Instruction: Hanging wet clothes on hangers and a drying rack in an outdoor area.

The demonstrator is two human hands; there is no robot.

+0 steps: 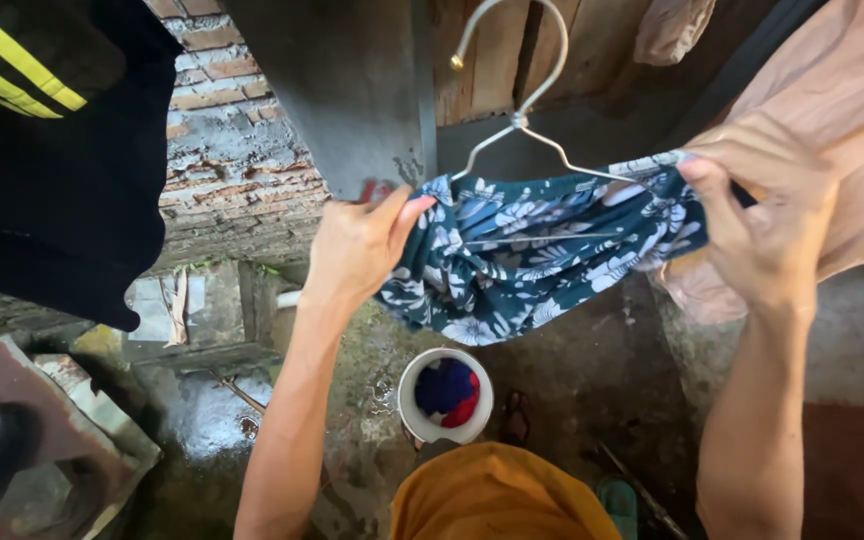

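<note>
Dark-blue white-flowered cloth (542,250) half-draped on bent silver wire hanger (527,110).
L hand (357,250) & R hand (767,215) fingers clamped on cloth ends; more laundry in white bucket (414,405) on floor.

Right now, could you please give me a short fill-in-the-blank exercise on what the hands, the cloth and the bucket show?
1. Both hands, left hand and right hand, hold a blue ____-patterned cloth.
2. The cloth is draped over a wire ____.
3. Below stands a white bucket holding blue and ____ laundry.
4. On the upper left hangs a black garment with ____ stripes.

Missing words: floral; hanger; red; yellow
</note>
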